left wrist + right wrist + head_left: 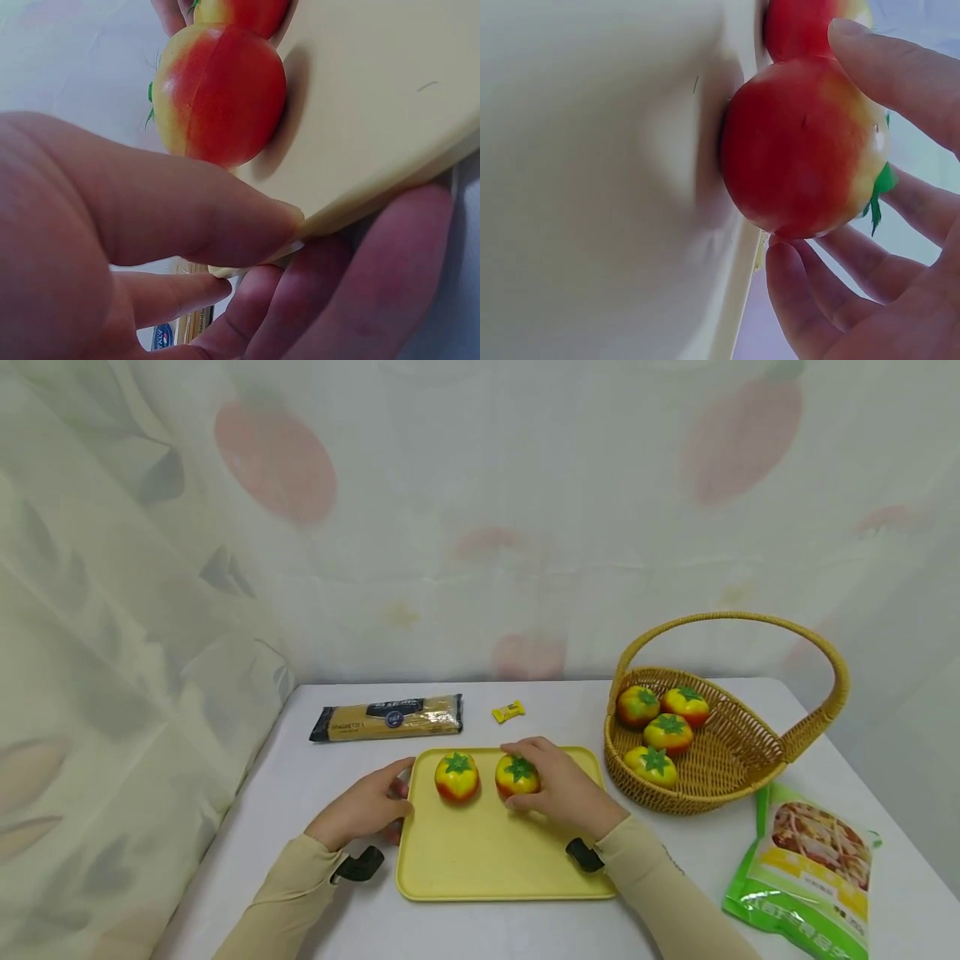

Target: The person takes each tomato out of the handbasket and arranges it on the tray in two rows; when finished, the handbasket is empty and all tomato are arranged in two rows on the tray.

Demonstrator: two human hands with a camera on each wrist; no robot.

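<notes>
On a white-covered table (pixel 450 931) lies a yellow rectangular tray (pixel 495 864), its left rim pinched by the left hand (pixel 366 806), thumb above, fingers beneath. The right hand (pixel 562 785) curls round a glossy red-and-yellow, green-capped fruit (pixel 516 779) on the tray's far half, right of its twin (pixel 456 779); the step appears to be positioning, next calling for gentle release.

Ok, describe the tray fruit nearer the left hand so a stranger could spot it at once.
On the white table, find the pale yellow tray. Near its far edge, pick the green-topped, yellow-and-red left fruit. Its lookalike neighbour has the right hand around it; this one has no hand on it.
</notes>
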